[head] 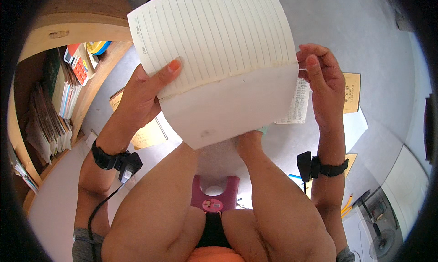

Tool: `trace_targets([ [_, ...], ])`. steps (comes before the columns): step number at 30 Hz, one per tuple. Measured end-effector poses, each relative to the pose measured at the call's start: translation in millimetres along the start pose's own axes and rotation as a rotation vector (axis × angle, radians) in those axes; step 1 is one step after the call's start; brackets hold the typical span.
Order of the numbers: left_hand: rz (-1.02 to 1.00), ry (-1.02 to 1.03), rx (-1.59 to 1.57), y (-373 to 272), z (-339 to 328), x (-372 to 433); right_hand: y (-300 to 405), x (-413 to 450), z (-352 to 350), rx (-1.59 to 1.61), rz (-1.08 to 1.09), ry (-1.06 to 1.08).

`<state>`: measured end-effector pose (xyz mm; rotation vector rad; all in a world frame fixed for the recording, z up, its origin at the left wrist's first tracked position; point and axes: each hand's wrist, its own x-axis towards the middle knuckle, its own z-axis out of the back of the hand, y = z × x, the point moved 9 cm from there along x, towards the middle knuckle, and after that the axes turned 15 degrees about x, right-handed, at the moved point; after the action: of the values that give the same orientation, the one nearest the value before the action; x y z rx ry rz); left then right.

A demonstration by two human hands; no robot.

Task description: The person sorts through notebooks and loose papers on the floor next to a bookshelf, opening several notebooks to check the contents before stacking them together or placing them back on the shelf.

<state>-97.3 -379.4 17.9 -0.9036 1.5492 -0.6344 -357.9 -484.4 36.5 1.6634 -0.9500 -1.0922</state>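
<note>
An open lined notebook [219,36] is held up in front of me, its ruled page above and a blank white page [229,101] below the worn fold. My left hand [140,94] grips its left side, thumb on the ruled page and fingers underneath. Beside the right edge, near the fold, is my right hand [323,74]. Its fingers are loosely curled, with the fingertips at the edge and the thumb off the page. Whether those fingertips press on the paper is hard to see. Both wrists carry black straps with small devices.
At left, a wooden shelf [99,80] holds books, papers and a calculator with red keys [80,70]. On the floor lie a handwritten sheet [297,108], a tan exercise book [351,91] and another tan booklet [150,135]. A pink plastic stool [232,193] shows between my legs.
</note>
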Motion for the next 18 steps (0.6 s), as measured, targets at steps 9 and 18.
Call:
trace_targets([
  [9, 0.060, -0.002, 0.069, 14, -3, 13, -13, -18, -22, 0.127, -0.203, 0.137],
  [18, -0.669, -0.069, 0.979, -62, -59, 1, -3, -27, -40, -0.311, -0.123, 0.106],
])
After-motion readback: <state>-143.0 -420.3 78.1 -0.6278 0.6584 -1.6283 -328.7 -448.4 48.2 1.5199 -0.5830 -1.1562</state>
